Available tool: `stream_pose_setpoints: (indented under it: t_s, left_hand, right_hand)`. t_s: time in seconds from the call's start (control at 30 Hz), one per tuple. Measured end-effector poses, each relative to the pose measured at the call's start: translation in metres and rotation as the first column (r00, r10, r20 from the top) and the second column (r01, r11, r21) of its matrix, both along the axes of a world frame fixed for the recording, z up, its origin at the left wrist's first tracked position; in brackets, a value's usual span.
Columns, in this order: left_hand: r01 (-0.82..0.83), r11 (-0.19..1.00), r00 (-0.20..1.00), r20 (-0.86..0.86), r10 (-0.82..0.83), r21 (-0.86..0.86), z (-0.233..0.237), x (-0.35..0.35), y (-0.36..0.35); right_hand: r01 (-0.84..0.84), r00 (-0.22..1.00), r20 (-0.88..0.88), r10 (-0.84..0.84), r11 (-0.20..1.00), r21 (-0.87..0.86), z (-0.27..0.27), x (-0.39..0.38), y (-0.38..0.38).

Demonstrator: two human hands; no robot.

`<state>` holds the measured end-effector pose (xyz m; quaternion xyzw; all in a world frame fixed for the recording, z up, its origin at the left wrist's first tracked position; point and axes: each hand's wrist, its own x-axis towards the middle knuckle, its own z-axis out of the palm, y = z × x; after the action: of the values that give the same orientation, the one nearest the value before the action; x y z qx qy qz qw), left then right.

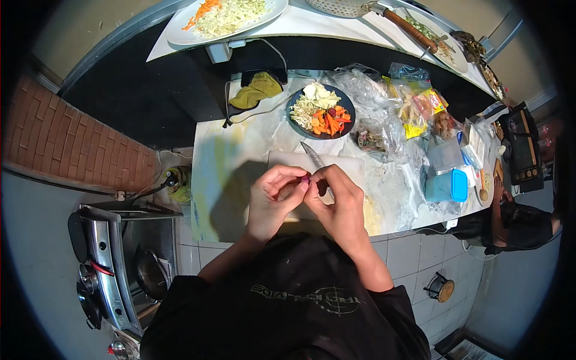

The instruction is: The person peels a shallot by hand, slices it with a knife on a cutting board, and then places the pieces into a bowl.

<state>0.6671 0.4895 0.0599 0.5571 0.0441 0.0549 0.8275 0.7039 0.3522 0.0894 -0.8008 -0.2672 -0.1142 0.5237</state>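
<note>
A small purple shallot [306, 179] is pinched between the fingertips of my left hand [277, 195] and my right hand [337, 195]. Both hands hover over a white cutting board [354, 171]. On the board lies a knife [313, 156], its blade pointing away from me and its rear part hidden under my right hand. Beyond the board stands a dark plate [351, 109] with cut carrots, red chillies, bean sprouts and pale shredded vegetable.
Plastic bags [366, 90] and a blue-lidded container [447, 186] crowd the table's right side. A green cloth [258, 90] lies at the back left. Above, a shelf carries a white plate [180, 33] of shredded vegetables. Another person [516, 225] is at far right; a stove [111, 270] stands left.
</note>
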Motion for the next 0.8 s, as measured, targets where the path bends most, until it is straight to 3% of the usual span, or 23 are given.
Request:
stream_pose_setpoints:
  t_s: [0.2, 0.37, 0.5, 0.67, 0.8]
  left_hand:
    - [0.039, 0.993, 0.997, 0.064, -0.047, 0.110, 0.000, 0.001, 0.004]
    - [0.047, 0.976, 0.993, 0.096, -0.069, 0.214, 0.004, 0.002, 0.007]
    - [0.018, 0.989, 0.991, 0.127, -0.037, 0.149, 0.001, 0.003, 0.008]
    - [0.045, 0.991, 0.993, 0.106, -0.059, 0.129, 0.003, 0.002, 0.012]
    - [0.042, 0.994, 0.984, 0.168, -0.059, 0.104, 0.000, 0.002, 0.011]
  right_hand:
    - [-0.054, 0.992, -0.111, 0.054, 0.999, 0.008, -0.003, 0.006, -0.007]
    - [-0.073, 0.938, -0.326, 0.113, 0.989, 0.132, -0.012, 0.009, -0.011]
    - [-0.053, 0.938, -0.323, 0.125, 0.973, 0.222, -0.007, 0.007, -0.006]
    - [-0.142, 0.980, -0.123, 0.154, 0.985, 0.099, -0.006, 0.008, -0.011]
    - [-0.144, 0.986, -0.077, 0.146, 0.989, 0.033, 0.002, 0.003, -0.011]
